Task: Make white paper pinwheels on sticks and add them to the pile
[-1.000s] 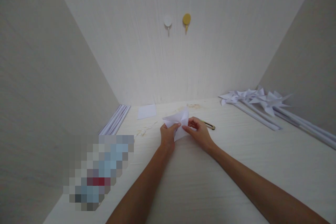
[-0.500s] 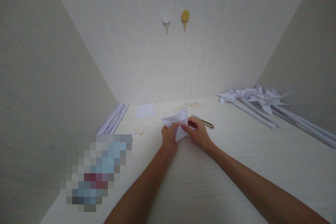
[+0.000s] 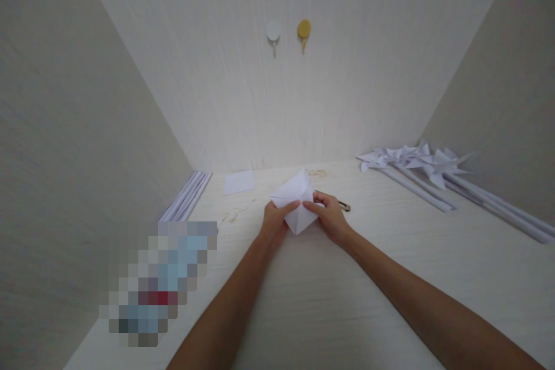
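At your far left, a pixelated patch (image 3: 160, 283) is blurring out something with blue and red in it, so you cannot tell what is lying there. Just beyond it, a bundle of white paper tubes (image 3: 185, 196) is lying along the side wall, and a flat white sheet (image 3: 238, 182) is resting on the worktop (image 3: 329, 306) near the back wall. In the middle, your left hand (image 3: 276, 221) is pinching the left side of a folded white paper (image 3: 299, 191), thumb on top. Above, a white hook (image 3: 273, 32) and a yellow hook (image 3: 304, 29) are hanging side by side. Your right hand (image 3: 332, 217) is gripping the paper's right side, its thumb tip close to the left one. Beside that hand, the end of a cutter (image 3: 345, 206) is showing. Farther right, white paper pinwheels (image 3: 437, 165) are lying on long white sticks (image 3: 498, 205).
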The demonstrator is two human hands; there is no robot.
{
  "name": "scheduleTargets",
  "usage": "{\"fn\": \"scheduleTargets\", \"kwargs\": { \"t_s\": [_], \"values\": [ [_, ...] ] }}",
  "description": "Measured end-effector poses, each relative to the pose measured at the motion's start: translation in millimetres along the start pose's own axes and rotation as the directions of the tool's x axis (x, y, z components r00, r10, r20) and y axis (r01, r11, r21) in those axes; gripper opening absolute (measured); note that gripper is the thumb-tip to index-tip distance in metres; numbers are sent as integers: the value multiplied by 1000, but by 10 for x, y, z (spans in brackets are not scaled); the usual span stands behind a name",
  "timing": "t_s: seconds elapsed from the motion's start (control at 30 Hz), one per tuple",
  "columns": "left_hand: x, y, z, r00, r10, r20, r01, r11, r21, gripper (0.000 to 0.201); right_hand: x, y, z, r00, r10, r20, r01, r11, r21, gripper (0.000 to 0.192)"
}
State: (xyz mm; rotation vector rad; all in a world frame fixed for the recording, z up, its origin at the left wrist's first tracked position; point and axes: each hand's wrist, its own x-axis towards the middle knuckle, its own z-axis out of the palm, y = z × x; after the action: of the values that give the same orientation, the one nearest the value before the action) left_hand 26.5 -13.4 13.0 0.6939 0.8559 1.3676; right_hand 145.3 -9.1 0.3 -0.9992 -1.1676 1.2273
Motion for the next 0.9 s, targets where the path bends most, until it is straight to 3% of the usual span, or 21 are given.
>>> {"fn": "scheduleTargets", "kwargs": {
  "t_s": [0.17, 0.53, 0.73, 0.9],
  "values": [
    [52, 138, -191, 996, 18, 85, -33, 983, 182, 28, 3, 10, -16, 995, 43, 95, -38, 998, -51, 15],
    [55, 308, -340, 957, -78, 278, 2, 964, 265, 37, -1, -21, -36, 984, 52, 173, -26, 988, -151, 14],
    [66, 247, -306, 967, -48, 251, -68, 898, 434, 35, -10, -44, -33, 983, 16, 185, 23, 978, -207, 11],
    [56, 242, -280, 975, -18, 223, -88, 885, 458, 33, -8, -42, -36, 983, -6, 183, 48, 973, -225, 10]
  ]
}}
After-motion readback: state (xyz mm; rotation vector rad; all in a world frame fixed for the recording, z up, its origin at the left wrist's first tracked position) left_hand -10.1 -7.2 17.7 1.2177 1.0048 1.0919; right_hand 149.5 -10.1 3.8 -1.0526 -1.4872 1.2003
